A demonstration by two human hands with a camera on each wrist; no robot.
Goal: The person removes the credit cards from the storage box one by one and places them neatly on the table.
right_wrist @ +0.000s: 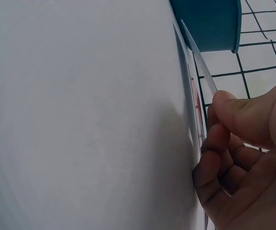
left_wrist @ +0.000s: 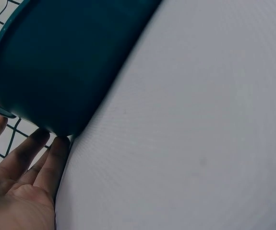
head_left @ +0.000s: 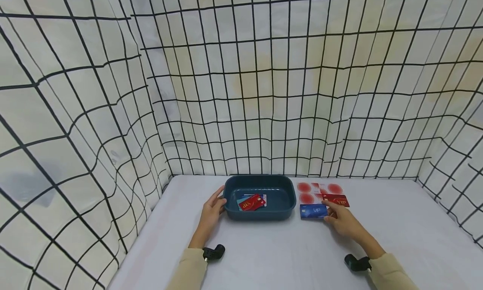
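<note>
A dark teal rectangular plastic bin (head_left: 260, 216) stands on the table, holding a few overlapping cards, the top one a red VIP card (head_left: 250, 203). My left hand (head_left: 212, 211) touches the bin's left end; in the left wrist view its fairly straight fingers (left_wrist: 56, 160) rest against the outer wall. To the right of the bin, my right hand (head_left: 344, 223) pinches a blue VIP card (head_left: 312, 211) by its right edge between thumb and fingers. The right wrist view shows this card (right_wrist: 198, 57) edge-on, tilted up from the surface.
Behind the blue card lies a white sheet with red round patches (head_left: 305, 187). Another red VIP card (head_left: 337, 199) lies at its front right, close to my right hand. A white cloth covers the table (head_left: 271, 256). Black grid netting (head_left: 264, 93) over white sheeting rises behind and at both sides.
</note>
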